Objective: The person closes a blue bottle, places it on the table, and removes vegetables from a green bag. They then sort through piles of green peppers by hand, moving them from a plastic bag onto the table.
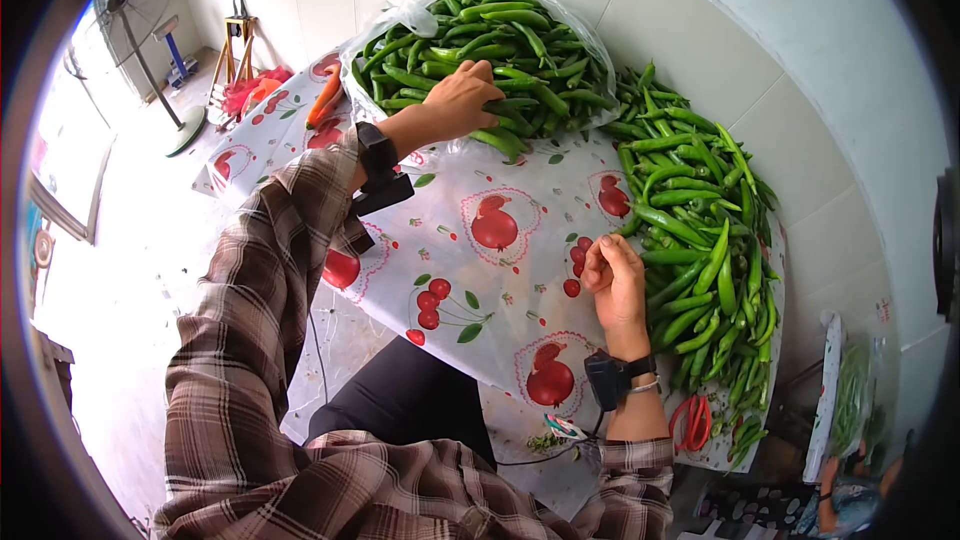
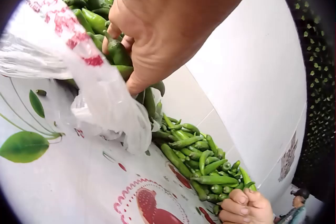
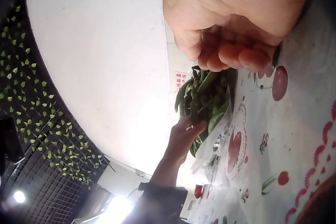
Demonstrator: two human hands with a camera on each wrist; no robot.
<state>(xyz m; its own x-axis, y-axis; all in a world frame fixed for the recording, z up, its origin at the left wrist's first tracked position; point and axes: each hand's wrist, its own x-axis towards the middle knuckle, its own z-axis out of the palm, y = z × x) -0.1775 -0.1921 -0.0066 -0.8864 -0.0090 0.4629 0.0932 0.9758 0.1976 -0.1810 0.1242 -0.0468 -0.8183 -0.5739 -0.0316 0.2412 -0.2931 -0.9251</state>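
Observation:
At the top of the table, the left hand [image 1: 460, 100] reaches into a clear plastic bag [image 1: 418, 15] full of green chili peppers [image 1: 500, 30]. In the left wrist view its thumb and fingers curl round a green pepper [image 2: 118, 53], just past the bag's crumpled edge [image 2: 113, 103]; the fingertips are partly hidden. Beside a long loose heap of green peppers [image 1: 690, 210], the right hand [image 1: 615, 285] hangs palm up, fingers loosely curled. The right wrist view shows nothing held in this hand [image 3: 236, 29].
A patterned tablecloth [image 1: 440, 240] covers the table. One red-orange pepper [image 1: 324, 98] lies left of the bag. Red-handled scissors [image 1: 690, 423] lie at the lower right edge. A tiled wall [image 1: 800, 140] runs behind; a fan [image 1: 150, 70] stands far left.

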